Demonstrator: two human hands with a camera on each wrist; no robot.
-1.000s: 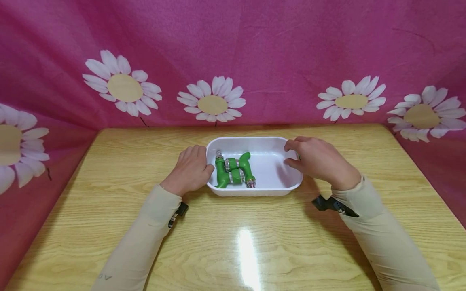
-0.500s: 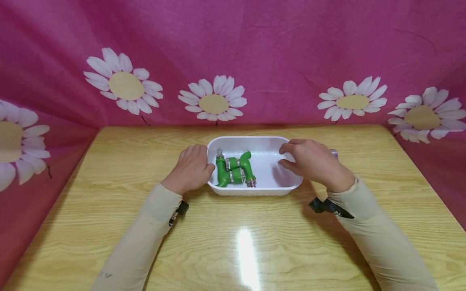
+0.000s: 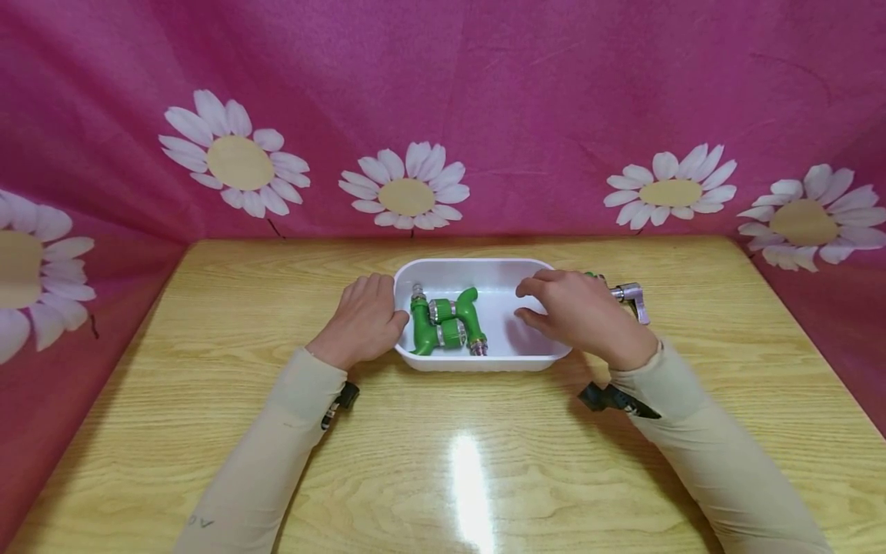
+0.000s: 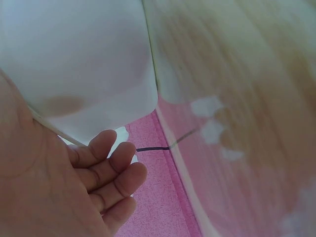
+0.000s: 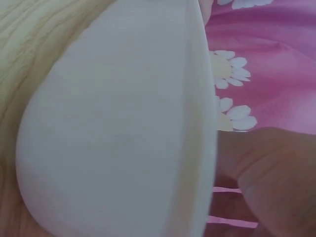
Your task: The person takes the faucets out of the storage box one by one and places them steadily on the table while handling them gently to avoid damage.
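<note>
A white plastic tray [image 3: 519, 342] lies on the table, with two green taps inside at its left: one tap [image 3: 421, 327] along the left wall, the other tap [image 3: 469, 315] beside it. My left hand [image 3: 363, 323] holds the tray's left end, its thumb over the rim; in the left wrist view its fingers [image 4: 121, 170] bend outside the tray wall. Over the tray's right end is my right hand [image 3: 584, 312], thumb and index finger apart with nothing between them. The tray hides part of that hand [image 5: 276, 173] in the right wrist view.
Just right of the tray, partly behind my right hand, lies another tap with a silver lever [image 3: 633, 296] and a bit of green. The wooden table [image 3: 388, 462] ends at a pink cloth [image 3: 526, 115] printed with daisies.
My right hand has moved left, further over the tray, baring the silver-levered tap behind it. The left hand, the tray and the two green taps look unchanged.
</note>
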